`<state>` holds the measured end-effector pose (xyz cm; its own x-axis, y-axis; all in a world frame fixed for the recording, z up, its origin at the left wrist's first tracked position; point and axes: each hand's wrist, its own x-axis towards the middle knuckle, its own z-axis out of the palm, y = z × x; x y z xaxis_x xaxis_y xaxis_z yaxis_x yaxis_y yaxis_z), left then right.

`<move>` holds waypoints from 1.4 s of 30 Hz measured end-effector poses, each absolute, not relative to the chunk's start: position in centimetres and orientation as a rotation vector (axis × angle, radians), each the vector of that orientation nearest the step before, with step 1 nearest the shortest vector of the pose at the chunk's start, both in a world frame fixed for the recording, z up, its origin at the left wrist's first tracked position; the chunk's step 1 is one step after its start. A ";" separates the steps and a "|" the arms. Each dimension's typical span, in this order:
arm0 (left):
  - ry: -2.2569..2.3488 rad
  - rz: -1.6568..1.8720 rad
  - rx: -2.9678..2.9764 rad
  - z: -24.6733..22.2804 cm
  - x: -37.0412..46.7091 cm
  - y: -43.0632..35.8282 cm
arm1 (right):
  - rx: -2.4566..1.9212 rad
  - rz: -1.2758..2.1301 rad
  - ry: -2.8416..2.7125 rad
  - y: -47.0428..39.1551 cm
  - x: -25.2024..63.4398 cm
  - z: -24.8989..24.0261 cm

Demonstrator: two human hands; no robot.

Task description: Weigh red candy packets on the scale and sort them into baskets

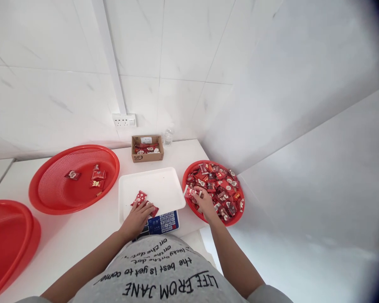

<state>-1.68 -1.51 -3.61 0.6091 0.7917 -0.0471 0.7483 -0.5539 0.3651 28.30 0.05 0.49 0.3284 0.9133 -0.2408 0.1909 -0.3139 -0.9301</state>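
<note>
A white tray rests on a scale with a blue keypad. My left hand lies on the tray's near left part, fingers spread over red candy packets; whether it grips one is hidden. My right hand is closed on a red and white packet above the left rim of a round red basket. Many red wrapped candies fill that basket.
A wide red basket with several packets stands at the left, another red basket at the lower left. Behind the tray are a small cardboard box holding packets and a clear plastic bottle. White walls rise behind and at the right.
</note>
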 end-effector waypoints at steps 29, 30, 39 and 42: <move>1.263 0.185 2.427 -2.4 -1.2 -1.4 | -1.882 0.678 -1.179 2.3 32.4 1.3; 1.262 0.183 2.422 -2.2 -1.2 -1.4 | -1.818 0.742 -1.189 2.6 31.3 1.3; 1.273 0.242 2.417 -1.8 -1.8 -1.5 | -1.560 1.241 -1.451 3.3 20.0 -2.4; 1.414 0.312 2.387 -2.3 -2.1 -1.7 | -1.545 1.075 -1.572 3.4 20.2 -2.4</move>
